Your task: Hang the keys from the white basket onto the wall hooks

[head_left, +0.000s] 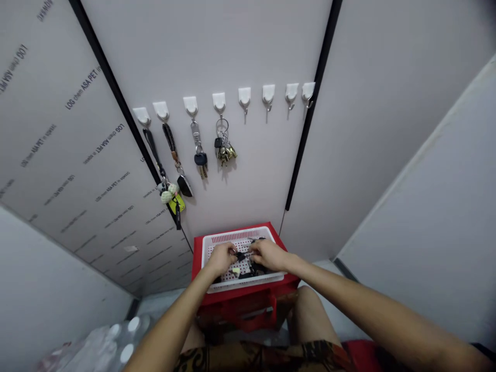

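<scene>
A: Head view, only camera. Positions?

B: Left hand [221,259] and right hand [268,255] both inside the outline of a white basket [248,283], which rests on a red box [197,258].

A: Left grip?

B: Fingers bent, thumb and fingertips pinching a small dark item [241,256].

A: Right grip?

B: Fingers curled, tips at the item's opposite side. Cannot tell whether they grip it.

A: Item location?

B: Between both hands, over the basket's perforated floor; height cannot be judged. A pale yellow piece [236,270] lies nearer the front rim, dark pieces [248,275] beside it, too small to identify.

A: Wall [263,175]?

B: Eight white hooks [244,95] in a row. Leftmost four loaded, left to right: black strap [154,151] with pale green ornaments [167,195] and yellow tag [177,204]; braided strap [169,137] with dark fob [185,185]; metal clasp [196,135] with dark-headed keys [200,159]; bunch of brass-coloured keys [226,153].

A: Lower left?

B: White-capped bottles [134,324].
</scene>
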`<state>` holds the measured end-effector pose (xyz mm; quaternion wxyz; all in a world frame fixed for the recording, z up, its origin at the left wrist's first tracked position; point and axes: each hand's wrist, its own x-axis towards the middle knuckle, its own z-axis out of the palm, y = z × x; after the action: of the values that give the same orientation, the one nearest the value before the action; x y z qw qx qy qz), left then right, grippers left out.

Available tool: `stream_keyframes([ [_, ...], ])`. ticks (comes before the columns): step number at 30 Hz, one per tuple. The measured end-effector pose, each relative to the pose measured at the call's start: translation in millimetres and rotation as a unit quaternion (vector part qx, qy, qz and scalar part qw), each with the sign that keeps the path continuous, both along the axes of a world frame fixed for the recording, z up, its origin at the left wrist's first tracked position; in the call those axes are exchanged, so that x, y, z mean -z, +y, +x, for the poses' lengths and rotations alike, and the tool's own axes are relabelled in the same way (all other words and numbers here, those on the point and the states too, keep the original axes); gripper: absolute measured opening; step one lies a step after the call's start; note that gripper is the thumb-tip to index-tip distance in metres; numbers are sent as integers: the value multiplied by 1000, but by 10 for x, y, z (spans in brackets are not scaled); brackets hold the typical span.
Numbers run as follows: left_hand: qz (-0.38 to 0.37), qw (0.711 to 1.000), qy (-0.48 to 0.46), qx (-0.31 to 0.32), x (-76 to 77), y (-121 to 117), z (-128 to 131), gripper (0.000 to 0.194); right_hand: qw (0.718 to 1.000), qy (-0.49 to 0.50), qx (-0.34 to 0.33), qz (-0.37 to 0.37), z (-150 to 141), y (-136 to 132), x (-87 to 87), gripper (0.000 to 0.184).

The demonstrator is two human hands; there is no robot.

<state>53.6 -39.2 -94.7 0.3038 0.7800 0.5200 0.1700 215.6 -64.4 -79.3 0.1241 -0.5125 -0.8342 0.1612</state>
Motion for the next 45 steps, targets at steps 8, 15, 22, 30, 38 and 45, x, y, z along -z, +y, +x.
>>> stream_keyframes([
  [8, -161, 942, -282, -80, -196, 55, 23, 4, 985, 167, 3, -29, -230, 49, -66, 20],
  [15, -186, 912, -356, -87, -478, 47, 45, 10, 951, 302, 58, -25, -241, 107, -193, 20],
  [22, -3, 910, -410, -63, -1069, 189, 203, 14, 901, 429, 63, -5, -116, 314, -919, 15],
  [30, 338, 905, -257, -24, -2084, 294, 491, 32, 826, 538, 118, 115, -10, 647, -2064, 9],
  [38, 416, 898, -127, -65, -2487, 480, 653, 34, 799, 556, 185, 131, -37, 893, -2479, 10],
  [45, 402, 905, -130, -47, -2170, 347, 555, 36, 821, 498, 215, 176, 77, 912, -2258, 13],
])
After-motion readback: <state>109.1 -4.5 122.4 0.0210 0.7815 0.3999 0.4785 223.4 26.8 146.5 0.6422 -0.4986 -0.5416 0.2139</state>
